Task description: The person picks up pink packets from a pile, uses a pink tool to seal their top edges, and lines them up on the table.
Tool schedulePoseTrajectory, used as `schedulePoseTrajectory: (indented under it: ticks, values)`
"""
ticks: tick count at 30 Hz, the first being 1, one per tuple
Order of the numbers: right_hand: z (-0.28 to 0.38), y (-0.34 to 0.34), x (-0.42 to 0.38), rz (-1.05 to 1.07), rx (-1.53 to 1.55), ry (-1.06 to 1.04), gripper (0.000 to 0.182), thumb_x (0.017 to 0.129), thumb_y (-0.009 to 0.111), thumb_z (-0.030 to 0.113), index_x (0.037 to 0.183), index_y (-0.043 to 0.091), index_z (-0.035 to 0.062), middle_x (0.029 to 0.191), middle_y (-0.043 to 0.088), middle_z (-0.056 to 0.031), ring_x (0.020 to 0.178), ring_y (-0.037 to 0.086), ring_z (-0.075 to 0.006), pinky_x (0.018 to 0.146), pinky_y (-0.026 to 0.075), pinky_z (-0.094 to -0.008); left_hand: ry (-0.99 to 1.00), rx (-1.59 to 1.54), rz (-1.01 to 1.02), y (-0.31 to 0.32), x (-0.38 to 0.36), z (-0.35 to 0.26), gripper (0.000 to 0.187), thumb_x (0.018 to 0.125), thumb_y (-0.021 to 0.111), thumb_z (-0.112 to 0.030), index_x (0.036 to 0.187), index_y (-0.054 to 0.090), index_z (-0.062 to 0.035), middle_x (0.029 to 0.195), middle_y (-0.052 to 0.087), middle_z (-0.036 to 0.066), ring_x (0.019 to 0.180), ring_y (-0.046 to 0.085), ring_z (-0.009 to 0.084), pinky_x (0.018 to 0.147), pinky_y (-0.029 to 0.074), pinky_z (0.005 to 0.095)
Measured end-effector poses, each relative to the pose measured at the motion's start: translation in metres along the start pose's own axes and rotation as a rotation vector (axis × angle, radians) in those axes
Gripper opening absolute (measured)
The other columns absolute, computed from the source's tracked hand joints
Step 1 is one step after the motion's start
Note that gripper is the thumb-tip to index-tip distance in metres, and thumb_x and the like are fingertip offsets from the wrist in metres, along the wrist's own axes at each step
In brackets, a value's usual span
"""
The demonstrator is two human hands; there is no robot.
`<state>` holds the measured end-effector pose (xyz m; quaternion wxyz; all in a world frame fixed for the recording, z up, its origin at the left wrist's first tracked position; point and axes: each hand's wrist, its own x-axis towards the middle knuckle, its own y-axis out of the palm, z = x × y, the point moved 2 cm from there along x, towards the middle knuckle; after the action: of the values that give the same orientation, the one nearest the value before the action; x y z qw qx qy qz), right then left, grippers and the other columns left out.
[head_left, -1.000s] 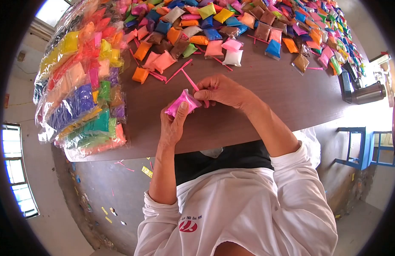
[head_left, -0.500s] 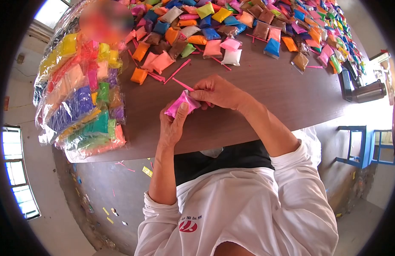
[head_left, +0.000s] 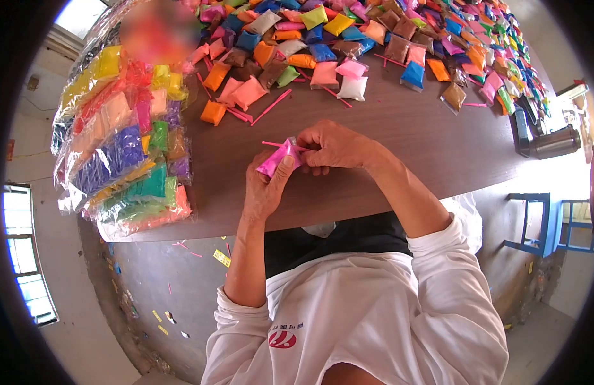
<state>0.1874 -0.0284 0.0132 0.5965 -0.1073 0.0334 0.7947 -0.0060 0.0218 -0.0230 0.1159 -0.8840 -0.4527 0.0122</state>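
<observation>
Above the table (head_left: 348,189), the left hand (head_left: 262,187) closes thumb and fingers round a pink packet (head_left: 275,163), likely light, squashy and slick, best held gently by its broad sides, while the right hand (head_left: 338,147) pinches a thin stick (head_left: 271,144) across it.
</observation>
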Motion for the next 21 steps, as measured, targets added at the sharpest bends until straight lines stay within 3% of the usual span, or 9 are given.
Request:
schedulePoseTrajectory:
  ticks: [3,6,9,10,12,15,18,21]
  values:
    - [0.008,0.002,-0.002,-0.014,-0.152,0.069,0.013,0.082,0.065,0.012,0.081,0.061,-0.0007,0.071,0.066,-0.0094,0.066,0.066,-0.0180,0.059,0.053,-0.0291,0.037,0.005,-0.013,0.004,-0.001,-0.009,0.041,0.093,0.067,-0.039,0.098,0.068,0.0014,0.091,0.064,0.011,0.086,0.057,0.0210,0.079,0.045,0.0342]
    - [0.009,0.002,-0.001,-0.150,-0.613,-0.146,0.017,0.077,0.065,0.013,0.078,0.058,-0.0020,0.071,0.066,-0.0150,0.068,0.066,-0.0271,0.063,0.053,-0.0338,0.017,0.040,-0.030,0.008,-0.003,-0.015,0.041,0.092,0.068,-0.038,0.100,0.068,0.0016,0.093,0.065,0.011,0.088,0.057,0.0205,0.080,0.045,0.0332]
    - [0.005,0.002,-0.002,-0.202,-0.711,-0.231,0.019,0.076,0.064,0.013,0.086,0.061,-0.0020,0.074,0.065,-0.0182,0.069,0.062,-0.0347,0.066,0.052,-0.0378,0.127,0.111,-0.061,0.007,0.000,-0.017,0.042,0.093,0.067,-0.039,0.100,0.068,0.0016,0.092,0.065,0.009,0.086,0.056,0.0165,0.078,0.045,0.0305]
    - [-0.001,-0.002,-0.002,-0.290,-0.706,-0.281,0.018,0.078,0.063,0.013,0.088,0.062,-0.0019,0.073,0.065,-0.0167,0.067,0.062,-0.0319,0.064,0.051,-0.0373,0.189,0.136,-0.074,0.007,0.000,-0.017,0.042,0.093,0.067,-0.040,0.099,0.068,0.0016,0.091,0.064,0.007,0.084,0.055,0.0147,0.077,0.044,0.0293]
    - [-0.016,-0.013,-0.006,-0.465,-0.692,-0.382,0.018,0.082,0.061,0.013,0.091,0.064,-0.0017,0.071,0.066,-0.0136,0.063,0.062,-0.0264,0.060,0.051,-0.0365,0.033,-0.087,-0.051,0.000,-0.001,-0.008,0.042,0.094,0.066,-0.041,0.097,0.067,0.0008,0.087,0.062,0.003,0.081,0.052,0.0111,0.074,0.043,0.0269]
    - [0.008,-0.031,-0.033,-0.502,-0.141,-0.044,0.021,0.089,0.057,0.017,0.093,0.067,-0.0015,0.073,0.067,-0.0108,0.061,0.062,-0.0193,0.058,0.051,-0.0328,-0.034,-0.151,-0.033,-0.003,-0.003,-0.009,0.043,0.095,0.064,-0.044,0.094,0.067,-0.0008,0.082,0.059,-0.002,0.077,0.048,0.0074,0.070,0.041,0.0245]
    - [0.017,-0.037,-0.066,-0.547,-0.137,-0.016,0.022,0.094,0.054,0.017,0.092,0.066,-0.0011,0.070,0.064,-0.0049,0.057,0.056,-0.0088,0.051,0.046,-0.0251,-0.029,-0.173,-0.036,0.000,-0.002,-0.009,0.044,0.095,0.063,-0.046,0.093,0.067,-0.0017,0.081,0.058,-0.003,0.076,0.046,0.0060,0.068,0.039,0.0234]
    - [0.002,-0.039,-0.101,-0.642,-0.168,0.173,0.021,0.094,0.056,0.018,0.092,0.066,-0.0007,0.067,0.062,-0.0060,0.056,0.054,-0.0103,0.051,0.044,-0.0266,-0.039,-0.190,-0.037,0.002,-0.002,-0.008,0.046,0.095,0.063,-0.048,0.092,0.066,-0.0020,0.080,0.058,-0.003,0.075,0.046,0.0056,0.067,0.038,0.0228]
